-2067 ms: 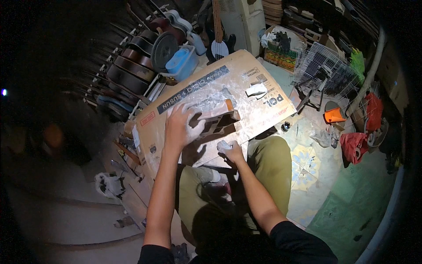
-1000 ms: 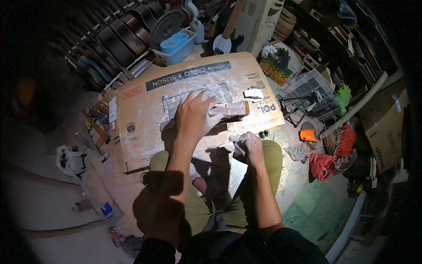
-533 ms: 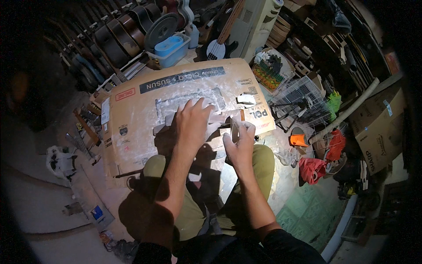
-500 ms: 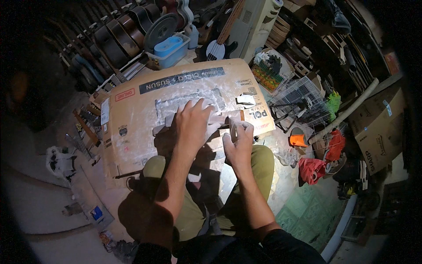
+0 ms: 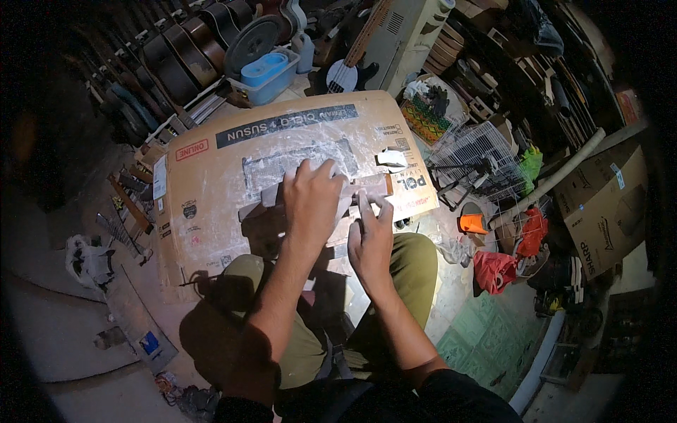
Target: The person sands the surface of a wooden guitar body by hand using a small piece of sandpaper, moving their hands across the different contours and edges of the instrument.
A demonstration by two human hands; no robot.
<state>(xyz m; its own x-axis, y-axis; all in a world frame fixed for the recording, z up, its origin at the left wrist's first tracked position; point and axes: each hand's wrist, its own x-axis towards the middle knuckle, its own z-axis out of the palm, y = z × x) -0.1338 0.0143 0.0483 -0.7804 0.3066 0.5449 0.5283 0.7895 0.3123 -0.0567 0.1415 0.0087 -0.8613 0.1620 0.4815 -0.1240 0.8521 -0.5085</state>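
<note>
I see my left hand [image 5: 312, 204] lying palm down, fingers spread flat, pressing on a dusty wooden piece [image 5: 317, 201] that rests on a big flattened cardboard sheet [image 5: 211, 190] spread on the floor in front of my knees. My right hand [image 5: 370, 240] sits just beside it, nearer my right knee, with the fingers extended and close together, tips touching the near edge of the same wooden piece; I cannot tell whether it grips anything, since the palm side is hidden from me. The wood runs across the cardboard from left to right, its brown end [image 5: 377, 185] poking out past my right fingertips, and white dust covers the cardboard around it. A small white object [image 5: 390, 158] lies on the cardboard just beyond that end, apart from both hands. My legs in olive trousers [image 5: 412, 264] fold under the sheet's near edge. Off to the right I see a wire cage [image 5: 469, 151], an orange cup [image 5: 472, 223] and a red bag [image 5: 493, 268] on the floor, well apart from my hands. Beyond the cardboard stand a blue plastic tub [image 5: 268, 70] and a row of guitar bodies [image 5: 176, 60].
</note>
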